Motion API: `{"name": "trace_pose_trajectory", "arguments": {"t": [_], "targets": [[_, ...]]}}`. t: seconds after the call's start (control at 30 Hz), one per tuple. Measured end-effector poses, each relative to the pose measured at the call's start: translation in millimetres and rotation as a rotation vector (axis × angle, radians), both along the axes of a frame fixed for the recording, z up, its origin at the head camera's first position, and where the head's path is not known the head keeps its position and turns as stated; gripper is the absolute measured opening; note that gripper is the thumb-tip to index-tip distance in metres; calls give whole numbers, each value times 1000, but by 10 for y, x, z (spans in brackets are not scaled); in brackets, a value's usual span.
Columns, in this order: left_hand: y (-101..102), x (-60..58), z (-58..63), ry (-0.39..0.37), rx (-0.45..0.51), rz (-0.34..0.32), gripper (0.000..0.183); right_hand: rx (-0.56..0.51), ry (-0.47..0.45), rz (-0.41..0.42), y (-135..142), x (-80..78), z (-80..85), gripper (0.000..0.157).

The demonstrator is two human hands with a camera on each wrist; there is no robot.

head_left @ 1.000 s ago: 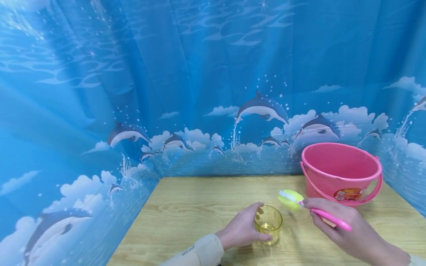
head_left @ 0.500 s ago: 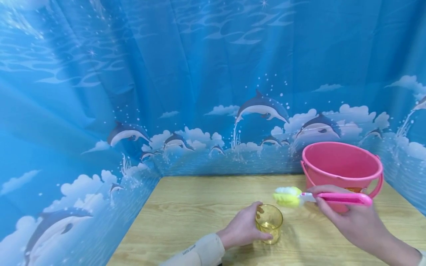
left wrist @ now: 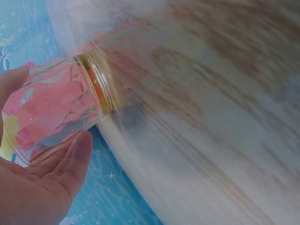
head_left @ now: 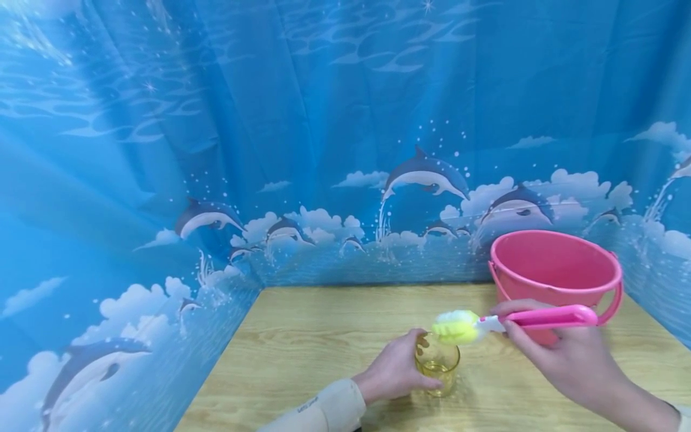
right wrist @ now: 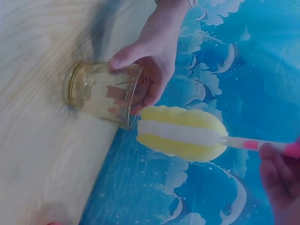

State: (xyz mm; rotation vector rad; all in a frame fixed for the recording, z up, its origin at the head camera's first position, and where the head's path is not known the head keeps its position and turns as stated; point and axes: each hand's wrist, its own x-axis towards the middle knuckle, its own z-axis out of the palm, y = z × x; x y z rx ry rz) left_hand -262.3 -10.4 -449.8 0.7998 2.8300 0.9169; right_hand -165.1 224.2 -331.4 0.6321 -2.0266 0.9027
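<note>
My left hand (head_left: 396,371) grips a clear yellow glass (head_left: 439,378) that stands upright on the table; its thumb and fingers wrap the sides. In the left wrist view the glass (left wrist: 56,103) looks tilted by the camera angle, its base on the wood. My right hand (head_left: 567,354) holds a sponge cup brush by its pink handle (head_left: 561,317). The yellow and white sponge head (head_left: 456,327) hangs at the glass's mouth, over the far rim. In the right wrist view the sponge head (right wrist: 183,133) is beside the rim, outside the glass (right wrist: 105,91).
A pink bucket (head_left: 556,288) with a handle stands at the back right of the wooden table (head_left: 324,324), behind my right hand. A blue curtain (head_left: 324,120) printed with dolphins hangs along the back and left of the table.
My right hand has turned the brush, raising its handle end, and brought the sponge head left to the glass's mouth. The left hand and glass have stayed nearly still.
</note>
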Motion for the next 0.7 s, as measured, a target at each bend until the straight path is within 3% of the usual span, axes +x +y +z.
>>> {"name": "trace_pose_trajectory", "arguments": {"t": [0.4, 0.7], "targets": [[5, 7, 10, -30, -3, 27, 92, 3, -227, 110, -93, -30, -29, 33], [6, 2, -3, -10, -9, 30, 94, 101, -265, 16, -165, -129, -57, 22]]}}
